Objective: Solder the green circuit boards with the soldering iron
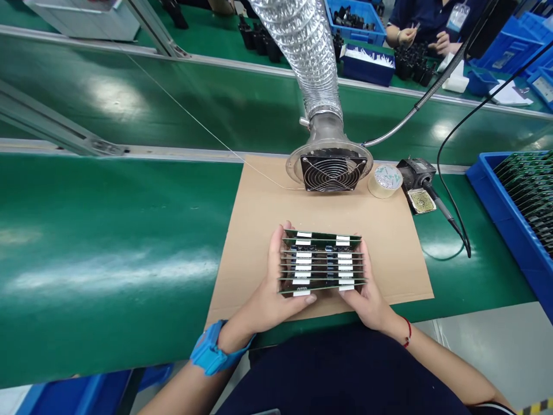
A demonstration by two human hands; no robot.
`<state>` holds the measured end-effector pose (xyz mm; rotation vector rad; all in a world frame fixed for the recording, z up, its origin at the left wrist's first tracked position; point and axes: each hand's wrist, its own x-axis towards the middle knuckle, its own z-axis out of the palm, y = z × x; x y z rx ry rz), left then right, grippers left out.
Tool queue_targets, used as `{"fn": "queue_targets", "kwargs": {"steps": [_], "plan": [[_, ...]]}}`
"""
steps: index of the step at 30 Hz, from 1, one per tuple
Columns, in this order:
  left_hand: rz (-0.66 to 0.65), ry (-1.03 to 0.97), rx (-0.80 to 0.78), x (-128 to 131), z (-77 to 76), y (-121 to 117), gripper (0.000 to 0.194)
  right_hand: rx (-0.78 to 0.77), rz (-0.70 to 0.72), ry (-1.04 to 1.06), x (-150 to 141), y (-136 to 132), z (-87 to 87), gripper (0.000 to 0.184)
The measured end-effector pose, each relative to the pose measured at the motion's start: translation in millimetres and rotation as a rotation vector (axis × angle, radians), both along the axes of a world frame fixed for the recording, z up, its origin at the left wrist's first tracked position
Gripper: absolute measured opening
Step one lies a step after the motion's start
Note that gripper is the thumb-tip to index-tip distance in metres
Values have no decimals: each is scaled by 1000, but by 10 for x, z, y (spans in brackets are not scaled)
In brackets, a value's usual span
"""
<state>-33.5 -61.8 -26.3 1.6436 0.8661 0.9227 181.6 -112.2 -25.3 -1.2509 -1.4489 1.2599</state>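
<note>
The stack (322, 262) of green circuit boards is held between the left hand (270, 294) and the right hand (370, 297), each clamped on one end of it, above the cardboard (259, 213) near the front edge of the bench (86, 230). The thumbs are laid along the near side, while most of the fingers are hidden behind the ends; whether the underside of the stack is touching the cardboard cannot be told. The faces of the boards are largely covered by one another, so that mainly edges and two columns of white connectors are shown, and the print is too small to be read. Beyond the stack, the far part of the cardboard is overhung by the fan (333, 174), set at the mouth of a silvery duct (309, 63) whose upper end is cut off. Part of the conveyor (203, 95) behind is blocked by the duct. To the right of the fan are seen the tape (386, 180) and, just beside it, the soldering iron (443, 207), whose tip is hidden in its stand (417, 172). Further right, the bin (496, 213), filled with rows of boards, is cut off by the frame. Across the conveyor, a co-worker (425, 20) is cropped at the top, and what is held there cannot be made out.
</note>
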Motion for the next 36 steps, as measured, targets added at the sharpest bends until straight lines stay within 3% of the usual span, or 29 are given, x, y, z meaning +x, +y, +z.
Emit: {"fn": "queue_targets", "kwargs": {"steps": [10, 14, 17, 23, 27, 32, 36], "plan": [[-59, -28, 13, -43, 27, 47, 115, 69, 114, 70, 102, -63, 160, 91], [-54, -29, 4, -39, -2, 36, 117, 31, -13, 66, 44, -53, 143, 73], [-17, 20, -20, -54, -37, 16, 122, 76, -140, 27, -25, -4, 93, 75], [34, 117, 14, -46, -18, 5, 104, 99, -126, 98, -67, 92, 77, 77], [36, 113, 81, -6, 16, 30, 98, 88, -204, 133, -85, 117, 105, 77], [-40, 264, 174, -106, 210, 82, 106, 50, -198, 129, -102, 132, 166, 66], [-76, 567, 456, -122, 546, 173, 99, 86, -229, 140, -115, 118, 165, 59]]}}
